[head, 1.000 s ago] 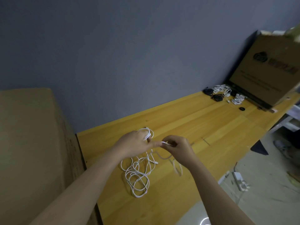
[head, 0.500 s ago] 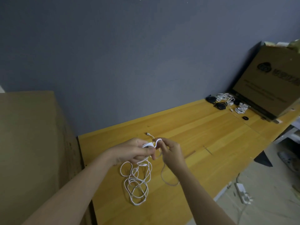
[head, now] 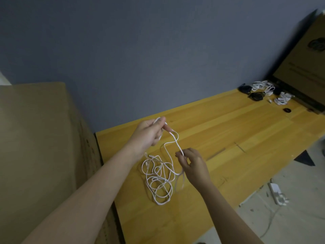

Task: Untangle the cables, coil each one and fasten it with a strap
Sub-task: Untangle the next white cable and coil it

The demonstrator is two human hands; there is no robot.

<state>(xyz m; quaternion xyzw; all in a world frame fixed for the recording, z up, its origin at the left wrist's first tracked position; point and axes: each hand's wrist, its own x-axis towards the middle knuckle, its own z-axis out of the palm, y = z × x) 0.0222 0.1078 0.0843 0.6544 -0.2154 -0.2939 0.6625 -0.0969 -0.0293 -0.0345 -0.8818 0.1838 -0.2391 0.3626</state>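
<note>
**Both hands on the white cable**

My left hand [head: 149, 133], at frame center, curls around one end of the white cable [head: 159, 180]. My right hand [head: 192, 165], lower right of it, pinches a strand. The remaining tangle lies on the wooden table [head: 228, 138] below my hands.

Two hands: left hand [head: 148, 133], right hand [head: 194, 164]. One tangled white cable [head: 159, 180] on one wooden table [head: 228, 138]. Three coiled white cable bundles: [head: 259, 84], [head: 270, 90], [head: 282, 100]. Two coiled black cable bundles: [head: 245, 88], [head: 256, 96]. One small black disc [head: 287, 110]. Two cardboard boxes: [head: 35, 147], [head: 306, 64]. One white power strip [head: 277, 192] on floor.
</note>
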